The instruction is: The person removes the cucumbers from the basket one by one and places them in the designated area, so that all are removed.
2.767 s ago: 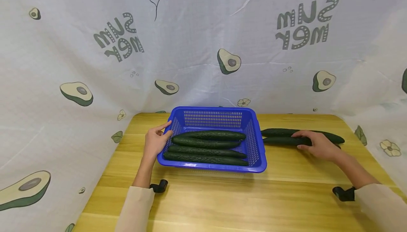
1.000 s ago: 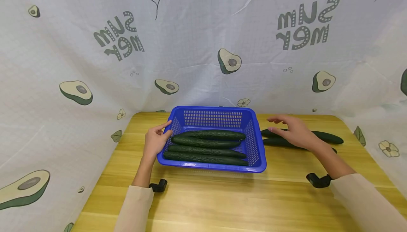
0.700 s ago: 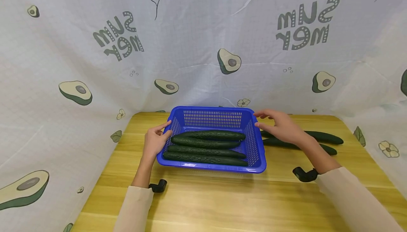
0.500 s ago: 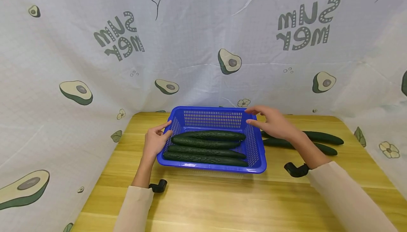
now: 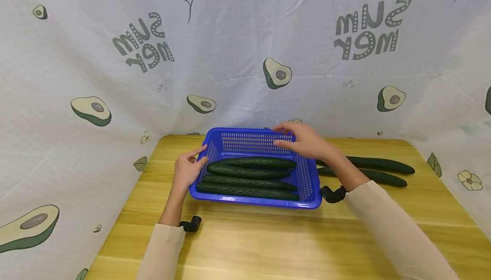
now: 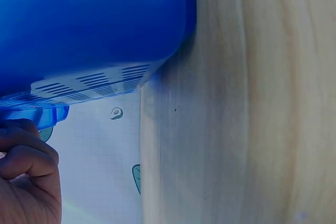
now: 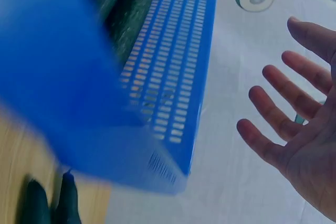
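A blue plastic basket (image 5: 253, 203) stands on the table with several cucumbers (image 5: 249, 173) lying lengthwise in it. At its left rim my left hand (image 5: 187, 171) grips the edge, thumb on the inner side; the left wrist view shows curled fingers (image 6: 31, 161) below the rim. My right hand (image 5: 304, 141) hovers over the basket's back right corner, holding nothing. Its fingers (image 7: 289, 93) are spread and relaxed in the right wrist view. Two more cucumbers, a rear one (image 5: 379, 164) and a front one (image 5: 383, 178), lie right of the basket, their left parts partly behind my right forearm.
The wooden table (image 5: 253, 246) runs back to a white curtain (image 5: 238, 67) printed with avocados and lettering. A black wrist camera (image 5: 333, 194) sits by my right sleeve, close to the basket's right side. Another black wrist camera (image 5: 192, 224) is on my left wrist.
My right hand has let go of the front cucumber on the right and moved left, over the basket's back right corner. My left hand and the basket have stayed in place.
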### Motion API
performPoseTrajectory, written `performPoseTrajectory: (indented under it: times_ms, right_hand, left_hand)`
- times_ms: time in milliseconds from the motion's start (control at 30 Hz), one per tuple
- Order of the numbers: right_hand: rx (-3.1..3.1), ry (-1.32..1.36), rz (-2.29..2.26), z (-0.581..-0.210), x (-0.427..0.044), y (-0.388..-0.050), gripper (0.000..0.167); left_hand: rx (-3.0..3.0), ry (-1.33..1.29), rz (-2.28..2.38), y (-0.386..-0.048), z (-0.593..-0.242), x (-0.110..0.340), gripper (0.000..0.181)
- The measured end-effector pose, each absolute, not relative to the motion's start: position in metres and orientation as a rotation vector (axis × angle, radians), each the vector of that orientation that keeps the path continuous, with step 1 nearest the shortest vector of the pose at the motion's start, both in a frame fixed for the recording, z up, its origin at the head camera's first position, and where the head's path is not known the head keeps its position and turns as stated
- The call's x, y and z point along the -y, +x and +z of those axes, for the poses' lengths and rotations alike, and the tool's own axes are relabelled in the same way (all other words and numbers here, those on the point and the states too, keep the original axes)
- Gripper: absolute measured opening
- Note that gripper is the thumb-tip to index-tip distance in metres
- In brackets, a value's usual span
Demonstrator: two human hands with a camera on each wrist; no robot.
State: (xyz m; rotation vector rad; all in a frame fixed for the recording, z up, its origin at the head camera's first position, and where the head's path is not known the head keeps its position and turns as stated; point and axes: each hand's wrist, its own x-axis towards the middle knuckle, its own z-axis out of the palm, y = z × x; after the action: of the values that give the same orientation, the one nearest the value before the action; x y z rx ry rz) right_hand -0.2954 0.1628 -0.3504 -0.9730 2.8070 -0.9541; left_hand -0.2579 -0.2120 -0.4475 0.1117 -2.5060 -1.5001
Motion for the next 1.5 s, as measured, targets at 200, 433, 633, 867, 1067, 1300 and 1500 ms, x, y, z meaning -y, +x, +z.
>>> performPoseTrajectory:
  times_ms: [200, 433, 633, 867, 1067, 1300, 1500]
  right_hand:
    - [-2.748, -0.992, -0.962, -0.349, -0.144, -0.302, 0.052]
    - [-2.695, -1.032, -0.963, -0.357, -0.123, -0.310, 0.052]
    - [-2.652, -1.040, -0.944, -0.371, -0.108, -0.318, 0.048]
    - [-2.603, -1.024, -0.880, -0.383, -0.095, -0.322, 0.050]
    - [-2.576, -1.017, -0.814, -0.398, -0.089, -0.327, 0.051]
    - [-2.545, -0.993, -0.705, -0.409, -0.084, -0.329, 0.052]
    - [-2.564, -0.946, -0.645, -0.416, -0.083, -0.330, 0.050]
  left_hand:
    - [2.501, 0.114, -1.511, -0.258, -0.448, 0.211, 0.041]
    - [2.499, 0.106, -1.516, -0.258, -0.449, 0.212, 0.041]
    - [2.503, 0.105, -1.507, -0.259, -0.449, 0.212, 0.041]
    - [2.515, 0.115, -1.492, -0.258, -0.449, 0.213, 0.041]
    - [2.510, 0.107, -1.498, -0.259, -0.447, 0.212, 0.041]
    - [2.498, 0.094, -1.510, -0.258, -0.446, 0.212, 0.041]
    - [2.487, 0.081, -1.512, -0.258, -0.445, 0.211, 0.040]
